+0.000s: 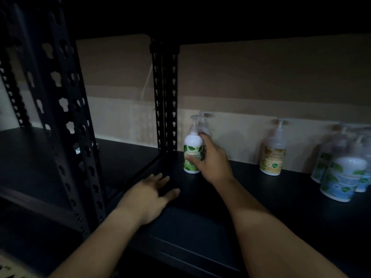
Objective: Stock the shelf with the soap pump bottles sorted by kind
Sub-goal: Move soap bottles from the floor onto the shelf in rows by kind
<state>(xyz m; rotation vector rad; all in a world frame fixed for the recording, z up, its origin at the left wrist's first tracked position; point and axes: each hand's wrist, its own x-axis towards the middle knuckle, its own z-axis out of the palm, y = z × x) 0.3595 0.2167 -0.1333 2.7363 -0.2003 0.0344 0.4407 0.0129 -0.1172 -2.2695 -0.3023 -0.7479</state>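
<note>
— What has the right hand (213, 159) got?

— A white pump bottle with a green leaf label (192, 152). The fingers curl round its right side, thumb low across the label, forefinger up by the shoulder. The bottle stands upright on the black shelf (261, 183), at its left end, just right of the perforated upright post (165, 97).

— Anything behind it?

— A second pump bottle (205, 123), directly behind and mostly hidden by the hand (only its pump head and neck show, so I cannot tell its label).

— And the left hand (152, 194)?

— Flat on the shelf near the front left corner, palm down, fingers straight and spread, holding nothing.

— The other bottles?

— An orange-labelled bottle (273, 151) stands alone against the back wall (261, 77), well apart to the right. Further right, at the picture's edge, is a cluster of blue-and-green labelled bottles (341, 173), close together; the light is dim and they are blurred, so I cannot count them.

— To the left?

— A neighbouring bay (30, 157) of the same dark racking.
</note>
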